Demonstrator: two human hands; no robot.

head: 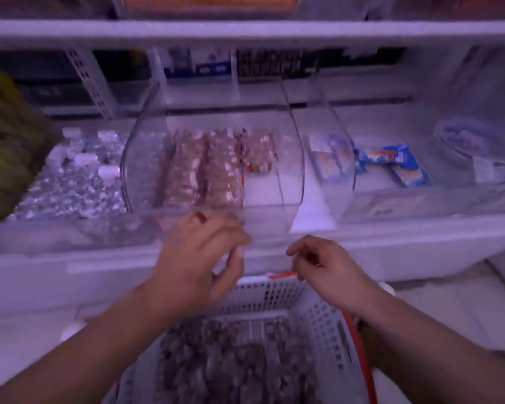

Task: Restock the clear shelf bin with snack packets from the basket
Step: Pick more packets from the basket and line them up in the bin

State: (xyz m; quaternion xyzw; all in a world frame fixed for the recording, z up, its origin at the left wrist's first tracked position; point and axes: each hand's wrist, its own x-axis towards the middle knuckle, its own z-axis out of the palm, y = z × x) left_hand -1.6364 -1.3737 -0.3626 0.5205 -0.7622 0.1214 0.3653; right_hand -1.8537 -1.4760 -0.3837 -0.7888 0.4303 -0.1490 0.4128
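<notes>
While print does show on several wrappers, motion blur leaves none of it readable; the blue-and-white packets [394, 163] in the bin to the right carry lettering that is only a smear. The clear shelf bin [292, 167] is hard, glossy transparent plastic with tall sides that curve down to a low front lip, and it sits on the white shelf [420, 249] directly ahead. Inside it, snack packets [213, 167] in clear film with brownish, nubbly contents and thin red-orange trim lie in rows from front to back, filling the left and middle; the right part shows bare floor. To the left of the bin lies a mass of crinkled silver foil packs [67, 185] with small white ends. At far left, yellowish-green bags [3, 135] stand blurred.

Below the shelf, the basket [324, 322] is pale plastic with a perforated lattice wall and a red-orange handle running down its right side. It holds more dark, mottled packets [236, 363] in clear film.

Both bare hands hover between basket and bin. The left hand [199, 258] is just at the bin's front lip, fingers curled downward; blur hides whether anything is pinched between them. The right hand [321, 263] sits beside it, near the basket's far rim, fingers loosely bent and holding nothing that can be seen.
</notes>
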